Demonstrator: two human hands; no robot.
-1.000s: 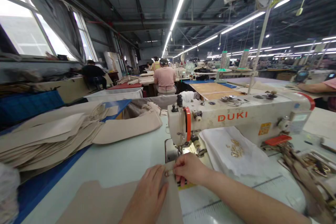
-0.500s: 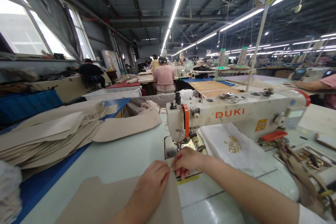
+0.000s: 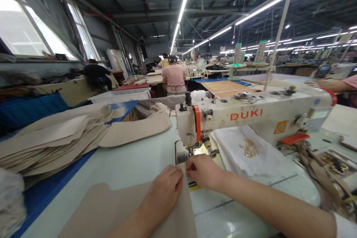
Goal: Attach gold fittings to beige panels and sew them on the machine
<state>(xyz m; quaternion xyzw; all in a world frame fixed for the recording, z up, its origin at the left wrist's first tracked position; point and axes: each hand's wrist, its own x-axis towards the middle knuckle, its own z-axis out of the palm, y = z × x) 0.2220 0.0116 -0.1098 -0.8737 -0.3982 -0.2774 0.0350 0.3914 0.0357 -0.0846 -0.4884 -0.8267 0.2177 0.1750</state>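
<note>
A beige fabric piece (image 3: 111,212) lies flat on the pale table in front of a white DUKI sewing machine (image 3: 251,117). My left hand (image 3: 164,189) presses flat on the fabric's far right corner. My right hand (image 3: 205,171) pinches the fabric's far edge, just in front of the needle and presser foot (image 3: 195,148). What sits between the fingertips is too small to make out. Both hands almost touch each other.
A stack of beige cut pieces (image 3: 55,141) lies at the left on a blue surface. White cloth with small gold metal parts (image 3: 249,150) sits behind the machine's arm. Straps and hardware trays (image 3: 329,171) crowd the right. Other people work at tables further back, including a person in pink (image 3: 174,78).
Both hands have slid the fabric's edge a little further toward the needle. The view has shifted slightly.
</note>
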